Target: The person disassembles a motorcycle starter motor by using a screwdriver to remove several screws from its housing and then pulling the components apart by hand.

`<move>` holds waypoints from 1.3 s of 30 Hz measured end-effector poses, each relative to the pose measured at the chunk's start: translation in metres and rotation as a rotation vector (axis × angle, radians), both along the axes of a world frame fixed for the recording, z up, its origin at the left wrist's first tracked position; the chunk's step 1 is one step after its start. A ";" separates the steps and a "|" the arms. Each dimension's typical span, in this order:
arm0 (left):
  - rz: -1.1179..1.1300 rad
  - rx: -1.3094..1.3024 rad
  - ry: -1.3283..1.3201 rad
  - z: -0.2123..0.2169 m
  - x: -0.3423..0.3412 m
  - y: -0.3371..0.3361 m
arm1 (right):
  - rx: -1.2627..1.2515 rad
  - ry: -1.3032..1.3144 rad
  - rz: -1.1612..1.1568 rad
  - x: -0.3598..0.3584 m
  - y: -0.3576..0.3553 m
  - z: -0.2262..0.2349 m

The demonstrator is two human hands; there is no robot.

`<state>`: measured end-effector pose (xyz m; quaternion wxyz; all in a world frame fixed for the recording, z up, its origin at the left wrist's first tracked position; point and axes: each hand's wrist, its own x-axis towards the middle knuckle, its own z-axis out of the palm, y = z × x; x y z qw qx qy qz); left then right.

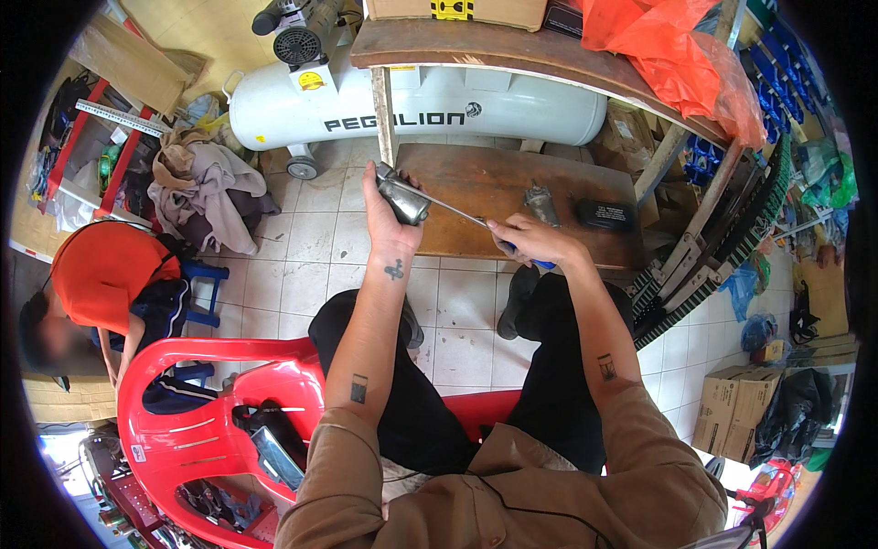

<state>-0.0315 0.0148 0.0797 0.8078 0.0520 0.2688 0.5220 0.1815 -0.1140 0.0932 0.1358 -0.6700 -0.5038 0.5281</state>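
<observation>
My left hand is wrapped round a cylindrical grey metal part, held above the floor just left of a low wooden shelf. A screwdriver is gripped in my right hand. Its long steel shaft slants up and left, with the tip end at the metal part; whether it sits in a screw is too small to tell. Blue of its handle shows below my fingers. Behind my right hand, another grey metal part and a black case lie on the low shelf.
A white air compressor tank stands behind the wooden rack. At left, a person in an orange top bends beside a red plastic chair holding a phone. Cardboard boxes stand at right.
</observation>
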 end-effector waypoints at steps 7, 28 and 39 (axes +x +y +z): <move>-0.016 -0.008 -0.027 0.000 0.000 0.000 | 0.001 0.040 0.014 0.004 0.001 -0.007; 0.013 0.077 0.117 0.000 0.000 0.001 | -0.062 0.388 -0.061 -0.001 -0.008 -0.003; 0.033 0.131 0.011 0.012 -0.004 -0.005 | -0.152 0.646 0.000 -0.012 -0.007 -0.002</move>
